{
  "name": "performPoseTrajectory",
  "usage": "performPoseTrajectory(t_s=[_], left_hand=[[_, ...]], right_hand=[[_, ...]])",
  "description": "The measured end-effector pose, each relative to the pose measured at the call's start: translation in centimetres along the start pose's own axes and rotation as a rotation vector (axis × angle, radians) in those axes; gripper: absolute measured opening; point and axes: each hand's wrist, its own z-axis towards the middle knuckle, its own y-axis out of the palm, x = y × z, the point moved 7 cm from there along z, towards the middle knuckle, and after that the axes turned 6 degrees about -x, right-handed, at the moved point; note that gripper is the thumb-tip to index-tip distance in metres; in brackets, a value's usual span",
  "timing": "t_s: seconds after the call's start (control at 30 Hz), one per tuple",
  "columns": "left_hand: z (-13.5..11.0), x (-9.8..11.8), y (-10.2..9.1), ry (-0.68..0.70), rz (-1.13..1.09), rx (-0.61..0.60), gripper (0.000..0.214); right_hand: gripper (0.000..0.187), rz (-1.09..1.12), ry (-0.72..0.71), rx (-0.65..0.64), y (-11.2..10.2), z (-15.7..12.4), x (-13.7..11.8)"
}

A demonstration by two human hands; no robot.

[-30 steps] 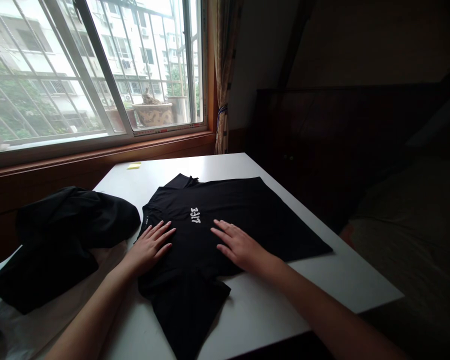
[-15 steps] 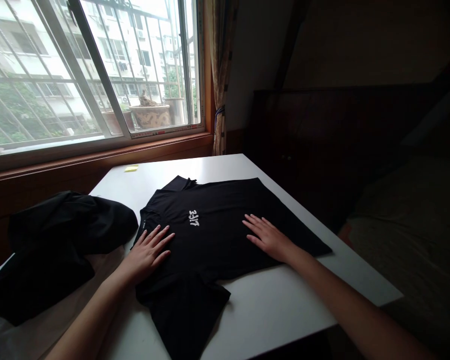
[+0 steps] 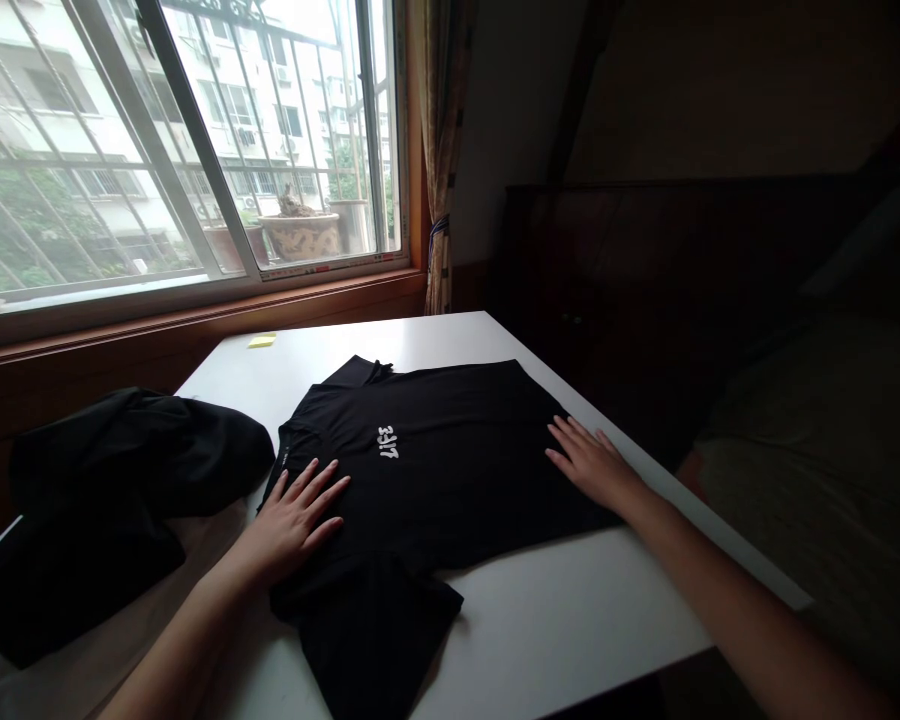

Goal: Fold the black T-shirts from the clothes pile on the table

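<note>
A black T-shirt [image 3: 450, 470] with a small white print on its chest lies spread out on the white table [image 3: 555, 620]. Its collar points left and its hem right. One sleeve reaches toward the window, the other toward me. My left hand [image 3: 296, 520] rests flat on the shirt near the collar, fingers spread. Near the hem, my right hand [image 3: 592, 460] lies on the fabric with its fingers stretched out. Neither hand grips anything.
A heap of black cloth [image 3: 135, 460] lies at the table's left, over some pale fabric [image 3: 210, 540]. A yellow paper slip [image 3: 261, 340] sits near the back edge. Behind stand a barred window [image 3: 195, 150] and a tied curtain [image 3: 439, 240].
My right hand has slid right across the shirt, from its middle to near the hem. My left hand has stayed by the collar.
</note>
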Motion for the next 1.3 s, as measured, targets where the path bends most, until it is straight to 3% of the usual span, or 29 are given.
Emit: performPoseTrajectory(t_s=[0.17, 0.37, 0.5, 0.6, 0.73, 0.97, 1.13, 1.3], left_hand=[[0.0, 0.6, -1.4, 0.026, -0.006, 0.03, 0.061], [0.5, 4.0, -5.5, 0.155, -0.052, 0.185, 0.058], [1.2, 4.4, -3.6, 0.125, -0.013, 0.095, 0.064], [1.2, 4.0, -1.9, 0.122, 0.01, 0.055, 0.065], [1.1, 3.7, -1.5, 0.118, 0.029, 0.062, 0.064], [1.1, 3.8, -1.4, 0.111, 0.069, 0.025, 0.064], [1.1, 3.8, -1.5, 0.116, 0.063, 0.056, 0.063], [1.0, 3.7, -1.6, 0.121, 0.031, 0.053, 0.063]], right_hand=[[0.065, 0.085, -0.149, -0.01, -0.9, 1.7, -7.1], [0.067, 0.163, -0.384, -0.06, -2.2, 3.7, -19.2], [0.069, 0.208, -0.593, -0.07, -2.1, 4.1, -26.1], [0.07, 0.23, -0.633, -0.094, -1.6, 4.9, -27.4], [0.071, 0.227, -0.558, -0.112, -1.1, 6.8, -23.9], [0.069, 0.163, -0.2, -0.116, 0.1, 10.0, -11.1], [0.063, 0.133, -0.024, -0.072, -0.4, 9.5, -3.6], [0.059, 0.108, 0.046, 0.002, -2.0, 7.7, -0.2]])
